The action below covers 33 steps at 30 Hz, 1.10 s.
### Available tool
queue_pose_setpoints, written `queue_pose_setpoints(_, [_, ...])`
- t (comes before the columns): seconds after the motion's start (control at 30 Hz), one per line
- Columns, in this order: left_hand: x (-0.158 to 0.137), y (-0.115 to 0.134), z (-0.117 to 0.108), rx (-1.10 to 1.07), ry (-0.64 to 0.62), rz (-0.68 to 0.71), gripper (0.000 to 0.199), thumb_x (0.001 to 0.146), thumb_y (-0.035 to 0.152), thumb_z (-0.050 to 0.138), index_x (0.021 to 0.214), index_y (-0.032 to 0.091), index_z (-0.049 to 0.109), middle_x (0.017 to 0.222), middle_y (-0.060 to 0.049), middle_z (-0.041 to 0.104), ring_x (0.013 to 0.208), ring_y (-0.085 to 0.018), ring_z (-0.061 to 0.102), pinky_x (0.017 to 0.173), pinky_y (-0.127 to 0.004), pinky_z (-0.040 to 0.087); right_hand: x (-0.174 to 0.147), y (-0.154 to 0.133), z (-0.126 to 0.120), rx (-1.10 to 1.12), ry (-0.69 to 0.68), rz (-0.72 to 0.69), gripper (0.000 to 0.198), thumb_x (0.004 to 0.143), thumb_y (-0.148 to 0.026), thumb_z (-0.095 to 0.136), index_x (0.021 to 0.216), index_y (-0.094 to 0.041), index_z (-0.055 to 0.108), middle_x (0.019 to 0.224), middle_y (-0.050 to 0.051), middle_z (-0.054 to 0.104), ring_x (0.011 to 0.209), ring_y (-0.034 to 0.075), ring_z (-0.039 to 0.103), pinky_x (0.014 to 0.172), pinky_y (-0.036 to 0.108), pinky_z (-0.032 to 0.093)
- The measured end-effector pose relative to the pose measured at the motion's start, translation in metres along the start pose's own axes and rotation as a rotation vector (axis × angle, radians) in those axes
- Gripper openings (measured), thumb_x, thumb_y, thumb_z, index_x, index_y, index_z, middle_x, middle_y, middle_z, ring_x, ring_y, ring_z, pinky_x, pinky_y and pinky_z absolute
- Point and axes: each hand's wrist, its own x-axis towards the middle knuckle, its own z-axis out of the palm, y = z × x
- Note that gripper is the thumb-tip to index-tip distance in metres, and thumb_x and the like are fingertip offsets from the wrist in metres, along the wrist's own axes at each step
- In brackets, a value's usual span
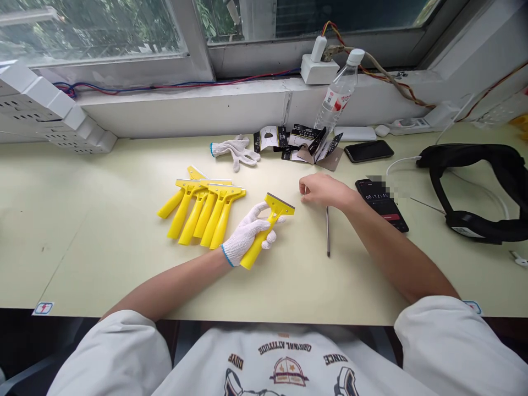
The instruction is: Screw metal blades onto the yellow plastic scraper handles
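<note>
My left hand, in a white knitted glove with a blue cuff edge, is closed around the handle of a yellow scraper. The scraper's wide head, with a dark blade edge, points up and away from me. To the right, my bare right hand is low over the table with its fingertips pinched together. Whatever small thing they hold is too hard to make out. Just below that hand lies a slim metal rod, its upper end close to the wrist. Several more yellow scrapers lie in an overlapping row left of my gloved hand.
A second white glove lies behind, beside black-and-white packaging cards. Beyond stands a water bottle. Two phones and a black headband device with a cable are at right. White boxes stand at far left.
</note>
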Motion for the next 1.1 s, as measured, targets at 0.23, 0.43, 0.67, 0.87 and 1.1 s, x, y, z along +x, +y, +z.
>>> queue_pose_setpoints(0.23, [-0.001, 0.003, 0.000, -0.057, -0.018, -0.019, 0.074, 0.086, 0.020, 0.073, 0.152, 0.032, 0.042, 0.133, -0.013, 0.071, 0.060, -0.009, 0.061, 0.050, -0.020, 0.044, -0.003, -0.009, 0.001, 0.001, 0.000, -0.074, 0.009, 0.084, -0.015, 0.068, 0.079, -0.021, 0.064, 0.095, 0.010, 0.076, 0.087, 0.024, 0.066, 0.067, 0.033, 0.038])
queue_pose_setpoints(0.43, [-0.001, 0.002, -0.001, -0.039, -0.010, -0.024, 0.066, 0.087, 0.022, 0.073, 0.146, 0.031, 0.045, 0.130, -0.011, 0.071, 0.061, -0.008, 0.061, 0.050, -0.019, 0.043, -0.022, -0.034, -0.010, 0.403, 0.212, -0.255, 0.010, 0.093, -0.023, 0.063, 0.098, -0.022, 0.072, 0.094, 0.004, 0.078, 0.080, 0.019, 0.068, 0.069, 0.030, 0.048])
queue_pose_setpoints(0.67, [0.001, 0.000, -0.001, -0.014, -0.033, 0.013, 0.057, 0.091, 0.026, 0.072, 0.141, 0.029, 0.047, 0.125, -0.010, 0.072, 0.061, -0.008, 0.061, 0.050, -0.020, 0.044, -0.032, -0.058, -0.003, 0.546, 0.203, -0.537, 0.013, 0.092, -0.018, 0.064, 0.092, -0.022, 0.076, 0.096, 0.005, 0.077, 0.086, 0.020, 0.070, 0.076, 0.031, 0.051])
queue_pose_setpoints(0.87, [0.002, 0.001, -0.001, 0.000, -0.027, 0.012, 0.056, 0.090, 0.028, 0.074, 0.139, 0.028, 0.047, 0.125, -0.010, 0.072, 0.059, -0.008, 0.061, 0.049, -0.021, 0.044, -0.026, -0.060, 0.007, 0.504, 0.219, -0.603, 0.016, 0.093, -0.013, 0.062, 0.090, -0.021, 0.075, 0.103, 0.008, 0.072, 0.086, 0.019, 0.068, 0.080, 0.032, 0.051])
queue_pose_setpoints(1.1, [0.000, 0.000, 0.002, 0.016, 0.000, 0.001, 0.059, 0.088, 0.026, 0.074, 0.140, 0.027, 0.046, 0.124, -0.010, 0.073, 0.061, -0.010, 0.066, 0.051, -0.022, 0.047, -0.026, -0.061, 0.007, 0.493, 0.210, -0.606, 0.018, 0.092, -0.010, 0.060, 0.088, -0.021, 0.073, 0.097, 0.005, 0.077, 0.088, 0.019, 0.069, 0.080, 0.031, 0.050])
